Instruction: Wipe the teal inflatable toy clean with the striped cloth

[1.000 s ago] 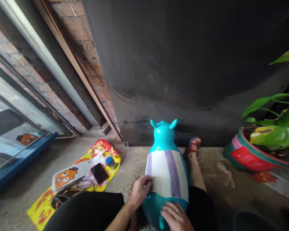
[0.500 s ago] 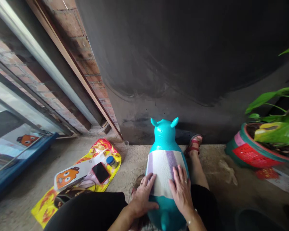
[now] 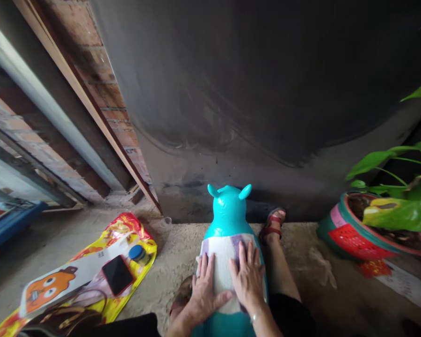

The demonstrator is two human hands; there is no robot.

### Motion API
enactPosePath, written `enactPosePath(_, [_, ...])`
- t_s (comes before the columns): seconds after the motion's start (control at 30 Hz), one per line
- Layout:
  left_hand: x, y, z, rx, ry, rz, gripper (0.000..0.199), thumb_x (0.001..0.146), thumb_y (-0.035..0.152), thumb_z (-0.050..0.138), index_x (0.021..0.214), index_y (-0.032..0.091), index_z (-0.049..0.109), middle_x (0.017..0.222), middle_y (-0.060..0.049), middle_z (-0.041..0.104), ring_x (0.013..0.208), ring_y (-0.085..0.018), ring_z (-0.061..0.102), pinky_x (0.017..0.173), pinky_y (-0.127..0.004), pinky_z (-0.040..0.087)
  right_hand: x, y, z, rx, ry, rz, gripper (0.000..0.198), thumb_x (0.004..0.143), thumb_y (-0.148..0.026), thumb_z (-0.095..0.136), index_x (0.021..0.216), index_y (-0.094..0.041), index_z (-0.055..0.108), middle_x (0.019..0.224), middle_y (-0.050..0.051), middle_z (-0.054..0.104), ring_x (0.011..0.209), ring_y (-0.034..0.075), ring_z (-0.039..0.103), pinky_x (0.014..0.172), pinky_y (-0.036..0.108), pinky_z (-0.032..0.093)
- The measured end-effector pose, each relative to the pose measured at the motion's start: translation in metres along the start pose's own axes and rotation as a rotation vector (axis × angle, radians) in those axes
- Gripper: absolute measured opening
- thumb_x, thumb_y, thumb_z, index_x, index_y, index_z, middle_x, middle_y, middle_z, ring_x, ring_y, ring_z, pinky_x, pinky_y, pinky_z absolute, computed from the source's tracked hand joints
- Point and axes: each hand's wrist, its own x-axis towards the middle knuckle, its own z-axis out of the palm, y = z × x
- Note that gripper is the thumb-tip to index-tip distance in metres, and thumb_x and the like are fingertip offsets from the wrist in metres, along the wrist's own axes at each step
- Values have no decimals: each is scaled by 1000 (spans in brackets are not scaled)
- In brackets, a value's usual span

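Observation:
Between my legs stands a turquoise inflatable animal toy (image 3: 229,210) with two small ears, its head toward the dark wall. A white and purple striped towel (image 3: 221,274) lies across its back. My left hand (image 3: 204,289) rests flat on the towel's left side, fingers pointing forward and thumb stretched inward. On the right side my right hand (image 3: 247,276) is laid flat with its fingers spread. Both palms touch the cloth and neither hand grips anything. The rear of the toy is partly hidden by my wrists.
To the left, a yellow and red plastic bag (image 3: 128,224) bears a phone (image 3: 117,275), a blue-capped jar (image 3: 136,253) and a dark handbag (image 3: 63,320). A potted plant (image 3: 351,234) stands at right. The black panel (image 3: 231,93) rises just ahead. A blue cart edge (image 3: 17,229) shows at far left.
Both hands have slid forward on the towel toward the toy's head, and the left has spread its fingers more. The view has shifted, moving the toy slightly left and lower.

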Motion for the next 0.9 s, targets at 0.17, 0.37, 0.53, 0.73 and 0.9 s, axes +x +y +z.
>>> enactPosePath(0.17, [36, 14, -23, -7, -18, -7, 117, 68, 63, 65, 151, 15, -2, 158, -13, -13, 145, -32, -14, 113, -67, 15, 48, -9, -5, -19, -43, 26, 63, 95, -48, 32, 149, -17, 28, 156, 16, 18, 141, 44, 21, 102, 70, 33])
enactPosePath(0.37, [2, 17, -15, 88, -86, -37, 121, 63, 65, 66, 150, 14, -1, 158, -13, -11, 146, -33, -11, 115, -63, 13, -16, 5, 19, -150, 178, -27, 64, 94, -50, 34, 143, -9, 41, 147, 25, 35, 130, 44, 41, 95, 63, 43])
enactPosePath(0.53, [-31, 11, 11, 283, -118, -160, 74, 85, 46, 38, 149, 21, 10, 158, -6, -3, 147, -26, -2, 118, -57, 8, -86, 15, 40, -300, 268, 66, 66, 92, -55, 35, 132, -6, 54, 142, 28, 40, 126, 48, 44, 95, 74, 33])
enactPosePath(0.73, [-20, 7, 14, 273, -109, -145, 73, 84, 37, 41, 148, 18, 12, 157, -9, -1, 146, -27, 0, 119, -50, 17, -39, 6, 30, -179, 17, 202, 63, 94, -48, 32, 144, -12, 39, 150, 22, 32, 133, 44, 37, 91, 60, 46])
enactPosePath(0.9, [13, 22, 2, 249, 1, -36, 110, 68, 60, 63, 149, 12, 5, 156, -14, -9, 144, -34, -11, 117, -57, 17, 46, 3, 8, -33, -81, 80, 65, 96, -48, 27, 151, -16, 18, 158, 14, 14, 143, 38, 19, 106, 61, 34])
